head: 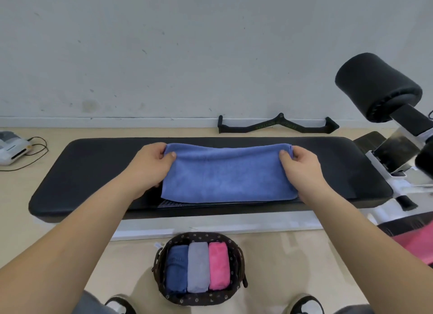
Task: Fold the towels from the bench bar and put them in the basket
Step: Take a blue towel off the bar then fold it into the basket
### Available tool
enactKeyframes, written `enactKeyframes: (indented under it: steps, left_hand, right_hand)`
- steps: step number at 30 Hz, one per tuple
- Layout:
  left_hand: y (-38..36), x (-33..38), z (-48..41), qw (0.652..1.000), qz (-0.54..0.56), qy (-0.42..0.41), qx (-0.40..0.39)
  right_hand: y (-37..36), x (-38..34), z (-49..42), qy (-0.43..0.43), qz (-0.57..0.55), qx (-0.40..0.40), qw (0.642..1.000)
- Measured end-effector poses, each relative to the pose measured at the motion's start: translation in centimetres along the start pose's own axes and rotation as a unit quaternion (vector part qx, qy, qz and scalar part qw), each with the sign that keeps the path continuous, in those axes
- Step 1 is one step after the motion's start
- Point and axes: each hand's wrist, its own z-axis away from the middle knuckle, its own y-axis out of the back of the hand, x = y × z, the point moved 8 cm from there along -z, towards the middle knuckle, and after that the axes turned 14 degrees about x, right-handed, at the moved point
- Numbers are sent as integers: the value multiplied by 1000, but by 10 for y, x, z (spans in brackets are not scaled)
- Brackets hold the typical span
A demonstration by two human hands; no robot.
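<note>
Padding of a long black vinyl bench seat [93, 168] carries a periwinkle-blue microfibre towel [227, 175], folded into a wide band across the seat's middle. Its near edge lies flat and its far edge is lifted slightly. The left hand [152, 159] pinches the far-left corner, thumb on top and curled fingers beneath. The right hand [300, 161] pinches the far-right corner the same way. Both forearms cross the bench's near edge and hide the towel's short sides.

On the tan floor below, between two black-and-white shoes [120, 305], stands a dark brown oval woven basket [199, 237]. It holds three folded towels touching side by side: navy [177, 267], grey [198, 267] and pink [218, 265].

Beyond the bench, a black angled bar handle [278, 125] lies along the wall's foot. A thick black foam roller pad [377, 84] sticks out at the right. A white device with a dark cable [11, 147] sits on the floor far left. A pink cloth [419, 243], possibly another towel, is cut off by the right forearm and the frame edge.
</note>
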Motion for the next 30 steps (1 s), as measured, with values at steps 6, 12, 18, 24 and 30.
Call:
enactKeyframes:
  steps: [6, 12, 18, 24, 30]
  left_hand:
    - [-16, -17, -28, 995, -91, -4, 33]
    - [-16, -11, -36, 990, -126, -24, 54]
    - [-18, -6, -32, 979, -188, -47, 59]
    - [-11, 0, -21, 964, -263, -11, 33]
    - [-24, -3, -16, 989, -126, 80, 0]
  right_hand:
    - [-18, 13, -28, 23, 73, 23, 997]
    - [-20, 8, -36, 61, 84, 44, 994]
    - [-17, 6, -34, 43, 82, 79, 993]
    - [-8, -25, -12, 188, 167, 106, 962]
    - [-77, -33, 42, 297, 230, -121, 919]
